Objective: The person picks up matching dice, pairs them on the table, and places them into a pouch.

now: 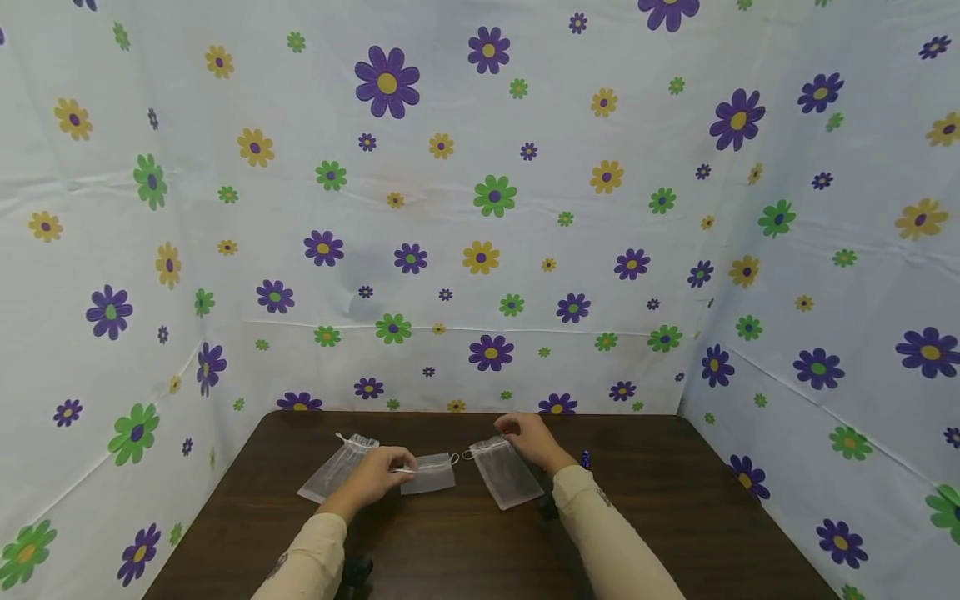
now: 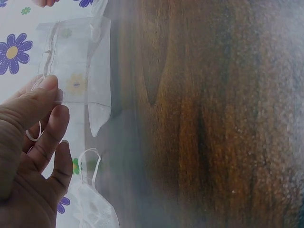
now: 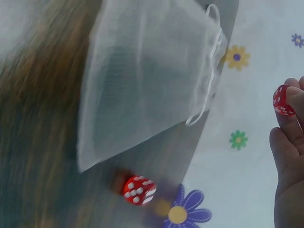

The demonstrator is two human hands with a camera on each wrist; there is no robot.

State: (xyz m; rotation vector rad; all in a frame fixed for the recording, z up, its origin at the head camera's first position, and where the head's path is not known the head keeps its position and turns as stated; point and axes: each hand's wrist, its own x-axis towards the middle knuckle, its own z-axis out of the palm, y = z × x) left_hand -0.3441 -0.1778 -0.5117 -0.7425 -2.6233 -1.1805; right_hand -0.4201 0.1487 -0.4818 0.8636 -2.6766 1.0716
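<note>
My left hand (image 1: 378, 475) pinches the drawstring end of a small sheer white drawstring pouch (image 1: 431, 473) between thumb and fingers; its cord loops hang by the fingers in the left wrist view. Left of it, a second sheer pouch (image 1: 337, 471) lies on the table, partly behind this hand. My right hand (image 1: 528, 437) pinches a red die (image 3: 283, 100) with white dots, over the far table edge in the right wrist view. A third pouch (image 1: 506, 475) lies flat beside the right hand, its cord end toward the back. Another red die (image 3: 139, 190) rests near that pouch.
The dark wooden table (image 1: 457, 542) ends at a white flowered cloth (image 1: 450, 275) that rises behind and on both sides. A small blue speckled thing (image 1: 586, 458) sits just right of the right sleeve. Dark objects (image 1: 551, 504) show beneath the forearms.
</note>
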